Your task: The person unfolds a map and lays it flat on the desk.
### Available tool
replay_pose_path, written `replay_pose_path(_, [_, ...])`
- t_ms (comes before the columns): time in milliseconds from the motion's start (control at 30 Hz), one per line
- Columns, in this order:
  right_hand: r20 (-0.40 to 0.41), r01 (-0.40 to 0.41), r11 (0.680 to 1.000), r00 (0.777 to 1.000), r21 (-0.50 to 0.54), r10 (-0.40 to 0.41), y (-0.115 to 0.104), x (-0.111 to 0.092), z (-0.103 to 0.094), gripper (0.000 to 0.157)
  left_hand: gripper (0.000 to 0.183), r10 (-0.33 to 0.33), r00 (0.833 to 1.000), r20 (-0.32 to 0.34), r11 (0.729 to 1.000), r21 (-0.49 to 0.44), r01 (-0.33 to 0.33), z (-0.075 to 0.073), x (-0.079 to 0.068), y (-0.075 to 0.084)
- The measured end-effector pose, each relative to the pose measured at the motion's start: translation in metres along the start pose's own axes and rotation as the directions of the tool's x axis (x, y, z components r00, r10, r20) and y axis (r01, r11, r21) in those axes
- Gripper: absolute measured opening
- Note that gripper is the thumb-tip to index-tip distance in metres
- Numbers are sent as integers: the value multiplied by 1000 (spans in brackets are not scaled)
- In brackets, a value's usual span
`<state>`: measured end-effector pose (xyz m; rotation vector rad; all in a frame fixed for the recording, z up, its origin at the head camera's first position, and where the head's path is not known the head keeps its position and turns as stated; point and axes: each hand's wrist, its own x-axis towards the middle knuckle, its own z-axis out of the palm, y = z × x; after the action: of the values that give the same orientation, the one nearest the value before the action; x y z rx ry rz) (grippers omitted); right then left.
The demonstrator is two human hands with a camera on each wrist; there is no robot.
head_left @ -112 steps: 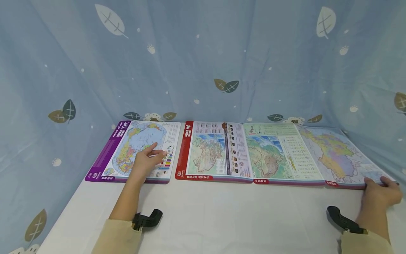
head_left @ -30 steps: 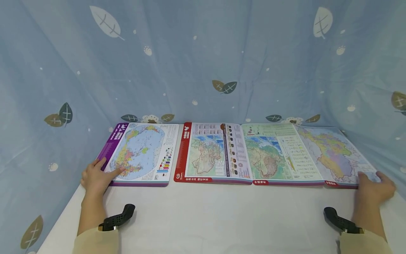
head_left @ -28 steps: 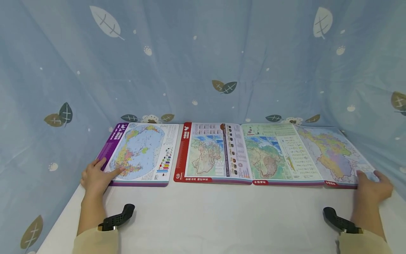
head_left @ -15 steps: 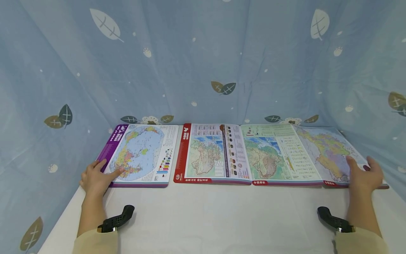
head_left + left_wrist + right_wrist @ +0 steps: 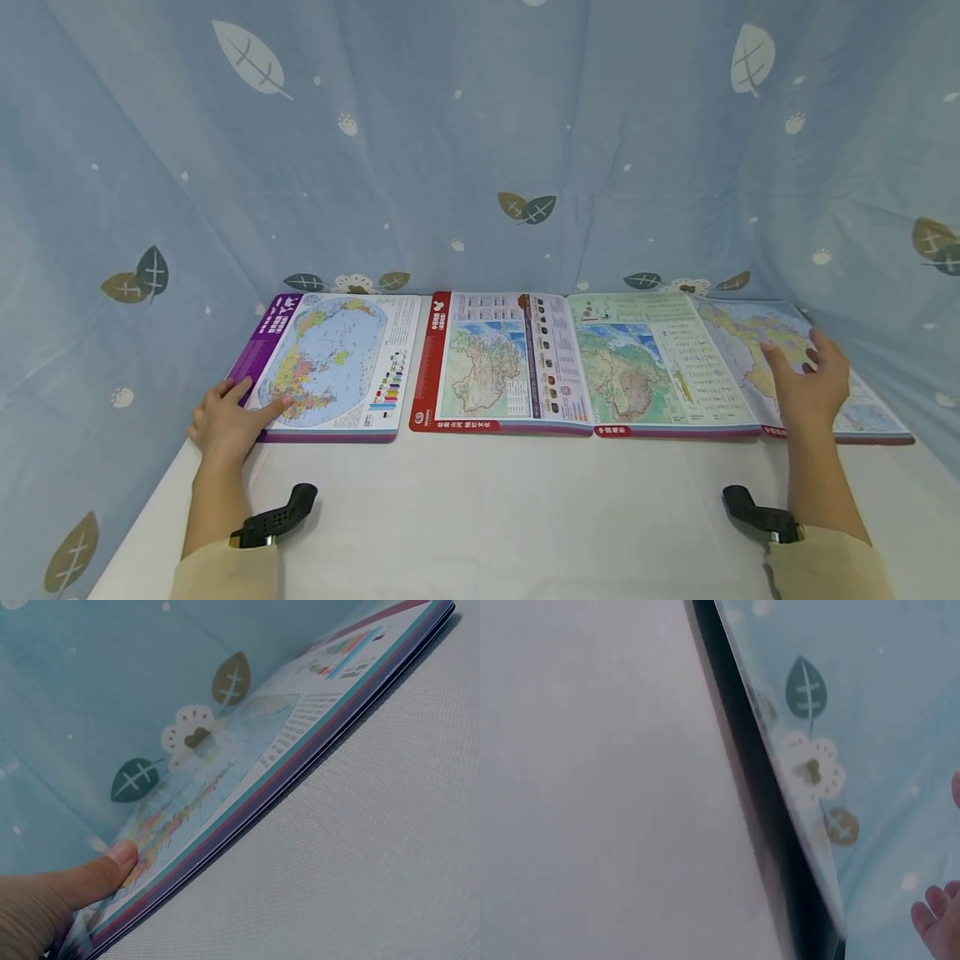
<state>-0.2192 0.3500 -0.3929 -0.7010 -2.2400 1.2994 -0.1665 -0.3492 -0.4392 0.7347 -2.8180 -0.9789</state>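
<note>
On the table at the left lies a purple-edged world map [image 5: 330,358], several layers thick at its near edge. My left hand [image 5: 228,421] rests on its near left corner, thumb across the printed sheet and fingers along the purple strip; the left wrist view shows the thumb [image 5: 97,881] on the surface. To the right a red-edged folding map [image 5: 487,367] is spread out in three panels, the middle one greenish [image 5: 622,375]. Above its rightmost panel [image 5: 870,417], my right hand [image 5: 813,392] hovers with loosely bent, parted fingers, holding nothing.
A blue curtain [image 5: 420,150] printed with leaves hangs right behind the maps and along both sides. White cloth [image 5: 510,517] covers the table in front of them. Each wrist carries a black camera mount [image 5: 277,521].
My left hand moved from above the world map to its near left corner and stayed there. The right hand left the folding map's right edge, moving left and up over the last panel.
</note>
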Motion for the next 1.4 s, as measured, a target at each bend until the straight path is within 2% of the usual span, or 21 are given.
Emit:
replay_pose_path(267, [34, 144, 989, 989, -12, -144, -30, -19, 17, 69, 94, -24, 1000, 1, 1000, -2, 24, -1, 1, -1])
replay_pose_path(433, [19, 264, 965, 964, 14, -264, -48, -32, 24, 65, 92, -35, 999, -4, 999, -4, 35, -1, 2, -2])
replay_pose_path(667, [76, 353, 934, 931, 56, -356, -61, -51, 35, 65, 93, -26, 1000, -2, 1000, 0, 26, 0, 1, -2])
replay_pose_path(767, [95, 413, 906, 902, 89, -420, -66, -59, 39, 65, 92, -9, 1000, 0, 1000, 4, 9, 0, 1, -1])
replay_pose_path(933, [105, 492, 867, 861, 84, -498, -73, -70, 46, 65, 90, 11, 1000, 3, 1000, 6, -11, 1, 0, 2])
replay_pose_path(1033, [120, 518, 851, 843, 86, -525, -76, -75, 53, 65, 90, 6, 1000, 3, 1000, 2, -6, 1, 0, 2])
replay_pose_path(1267, [184, 594, 792, 771, 140, -610, -88, -84, 76, 67, 90, -8, 1000, -4, 1000, -4, 8, 2, 1, 0])
replay_pose_path(1400, [217, 601, 781, 750, 170, -625, -94, -91, 87, 67, 89, -8, 1000, -9, 1000, -4, 8, 2, 0, 1])
